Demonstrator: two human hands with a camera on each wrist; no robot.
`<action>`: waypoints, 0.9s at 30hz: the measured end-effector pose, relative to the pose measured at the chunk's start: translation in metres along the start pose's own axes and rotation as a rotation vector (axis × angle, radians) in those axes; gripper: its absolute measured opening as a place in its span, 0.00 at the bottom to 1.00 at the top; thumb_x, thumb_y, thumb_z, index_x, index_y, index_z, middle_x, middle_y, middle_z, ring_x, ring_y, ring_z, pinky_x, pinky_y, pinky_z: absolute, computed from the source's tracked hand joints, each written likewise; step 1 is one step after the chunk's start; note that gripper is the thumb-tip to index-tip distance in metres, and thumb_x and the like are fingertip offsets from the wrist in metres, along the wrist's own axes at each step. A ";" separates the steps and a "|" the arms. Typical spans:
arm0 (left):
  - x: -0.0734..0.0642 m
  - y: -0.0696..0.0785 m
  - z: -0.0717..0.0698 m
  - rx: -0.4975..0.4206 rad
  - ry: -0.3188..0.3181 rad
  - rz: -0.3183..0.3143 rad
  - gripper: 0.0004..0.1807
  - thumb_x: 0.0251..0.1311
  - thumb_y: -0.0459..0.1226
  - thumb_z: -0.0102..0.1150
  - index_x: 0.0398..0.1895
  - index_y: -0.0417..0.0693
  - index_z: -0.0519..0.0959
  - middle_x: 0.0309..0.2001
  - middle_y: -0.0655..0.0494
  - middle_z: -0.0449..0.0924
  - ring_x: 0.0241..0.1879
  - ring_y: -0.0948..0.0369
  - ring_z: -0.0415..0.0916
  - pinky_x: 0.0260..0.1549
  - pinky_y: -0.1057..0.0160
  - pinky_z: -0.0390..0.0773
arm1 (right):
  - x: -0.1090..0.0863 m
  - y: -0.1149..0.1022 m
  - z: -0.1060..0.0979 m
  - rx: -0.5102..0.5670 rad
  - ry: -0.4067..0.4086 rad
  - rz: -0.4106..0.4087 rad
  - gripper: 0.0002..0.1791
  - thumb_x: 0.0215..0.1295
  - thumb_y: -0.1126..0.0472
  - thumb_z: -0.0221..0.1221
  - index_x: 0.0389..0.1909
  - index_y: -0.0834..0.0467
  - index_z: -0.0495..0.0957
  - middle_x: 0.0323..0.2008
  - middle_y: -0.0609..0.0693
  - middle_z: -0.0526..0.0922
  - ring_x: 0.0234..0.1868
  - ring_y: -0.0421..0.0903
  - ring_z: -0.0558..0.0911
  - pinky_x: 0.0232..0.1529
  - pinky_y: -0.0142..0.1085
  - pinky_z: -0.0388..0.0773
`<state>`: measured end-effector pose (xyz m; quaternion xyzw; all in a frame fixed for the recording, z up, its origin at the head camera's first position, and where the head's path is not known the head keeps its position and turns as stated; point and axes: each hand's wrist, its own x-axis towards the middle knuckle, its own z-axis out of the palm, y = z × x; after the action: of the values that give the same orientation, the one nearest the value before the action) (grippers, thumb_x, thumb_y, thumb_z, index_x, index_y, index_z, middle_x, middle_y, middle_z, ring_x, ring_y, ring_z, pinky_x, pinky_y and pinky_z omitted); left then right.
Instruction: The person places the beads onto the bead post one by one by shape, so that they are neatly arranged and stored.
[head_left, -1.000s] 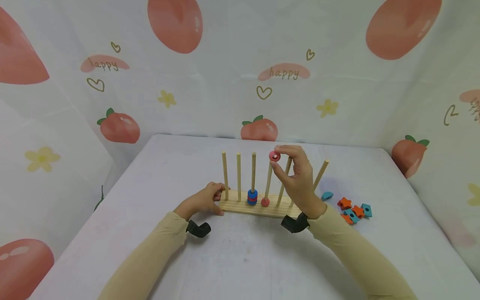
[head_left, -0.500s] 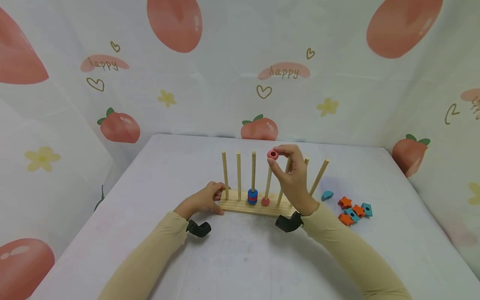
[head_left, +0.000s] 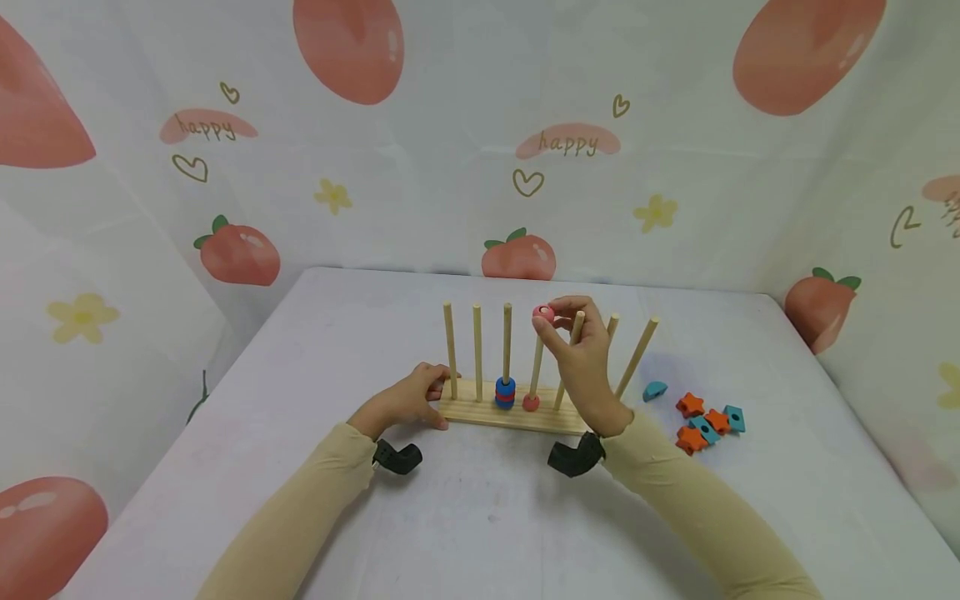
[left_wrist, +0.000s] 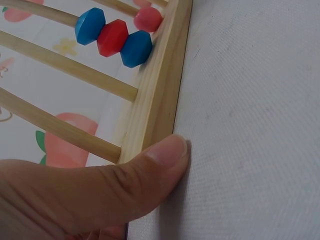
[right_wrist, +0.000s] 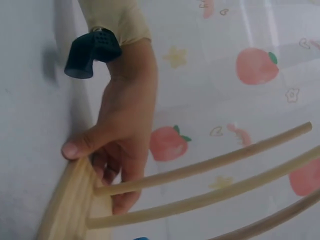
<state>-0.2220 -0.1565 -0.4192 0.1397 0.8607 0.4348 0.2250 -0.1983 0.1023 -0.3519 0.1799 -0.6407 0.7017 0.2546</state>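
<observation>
Table [head_left: 480, 517] and backdrop [head_left: 435, 192]?

White up to the far edge, then fruit-printed.

Grip?

Pinching pink bead [head_left: 538, 317] at tip of middle peg [head_left: 536, 367] with right hand [head_left: 588, 362]; gripping left end of rack [head_left: 480, 414] with left hand [head_left: 405, 402].

Room to move?

Wide on the near side, broken up by blocks [head_left: 717, 422] on the right.

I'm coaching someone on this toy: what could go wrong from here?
The pink bead pinched in the right hand might slip if its hole misses the fourth peg. That hand, close to the fifth peg, could bump it. The left hand grips only one end of the wooden base; the other could shift.
</observation>
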 end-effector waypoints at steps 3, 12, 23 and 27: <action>0.000 0.000 0.000 0.008 0.002 -0.004 0.44 0.38 0.22 0.75 0.64 0.41 0.68 0.55 0.42 0.59 0.60 0.48 0.67 0.59 0.54 0.72 | -0.004 0.004 -0.001 -0.007 0.005 0.057 0.12 0.59 0.72 0.62 0.40 0.57 0.74 0.40 0.44 0.76 0.44 0.40 0.75 0.46 0.28 0.73; -0.001 -0.001 0.000 0.028 0.003 0.009 0.43 0.37 0.22 0.75 0.62 0.40 0.68 0.54 0.42 0.60 0.58 0.49 0.68 0.60 0.53 0.71 | -0.025 0.020 -0.007 -0.083 -0.043 0.185 0.13 0.60 0.70 0.63 0.43 0.68 0.72 0.38 0.40 0.77 0.45 0.39 0.74 0.49 0.33 0.71; -0.001 0.000 0.000 0.009 -0.004 -0.006 0.44 0.39 0.22 0.74 0.65 0.41 0.67 0.55 0.42 0.59 0.61 0.47 0.66 0.60 0.53 0.71 | -0.052 0.037 -0.019 -0.207 -0.149 0.494 0.15 0.64 0.61 0.63 0.46 0.63 0.73 0.43 0.54 0.80 0.44 0.42 0.75 0.49 0.33 0.71; 0.000 0.001 0.000 0.010 -0.006 -0.010 0.44 0.39 0.23 0.74 0.64 0.42 0.67 0.55 0.43 0.60 0.61 0.48 0.66 0.61 0.53 0.70 | -0.059 0.046 -0.023 -0.205 -0.174 0.599 0.15 0.64 0.60 0.63 0.46 0.63 0.73 0.43 0.55 0.81 0.41 0.41 0.78 0.42 0.29 0.75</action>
<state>-0.2215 -0.1560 -0.4188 0.1378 0.8628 0.4291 0.2290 -0.1758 0.1149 -0.4256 0.0162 -0.7518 0.6591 -0.0022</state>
